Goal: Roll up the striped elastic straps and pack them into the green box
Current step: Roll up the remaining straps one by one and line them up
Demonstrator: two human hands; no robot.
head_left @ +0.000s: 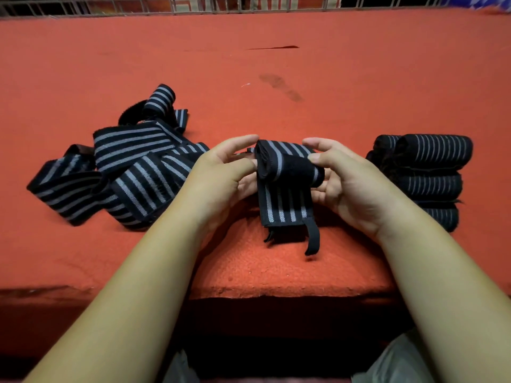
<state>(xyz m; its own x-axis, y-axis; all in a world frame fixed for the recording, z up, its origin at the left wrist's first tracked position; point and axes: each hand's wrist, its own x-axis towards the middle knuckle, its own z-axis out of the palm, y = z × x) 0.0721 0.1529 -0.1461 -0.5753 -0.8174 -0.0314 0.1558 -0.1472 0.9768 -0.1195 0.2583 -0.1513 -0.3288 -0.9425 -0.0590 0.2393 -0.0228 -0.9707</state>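
Observation:
A black strap with grey stripes is partly rolled and held above the red felt table. My left hand pinches the roll's left end. My right hand grips its right end, thumb on top. The strap's loose tail hangs down to the table and ends in a thin black loop. A heap of unrolled striped straps lies to the left. Several rolled straps are stacked to the right. No green box is in view.
The red felt table stretches far back to a metal rail. A dark smudge marks the cloth beyond my hands. The table's front edge runs just below my forearms.

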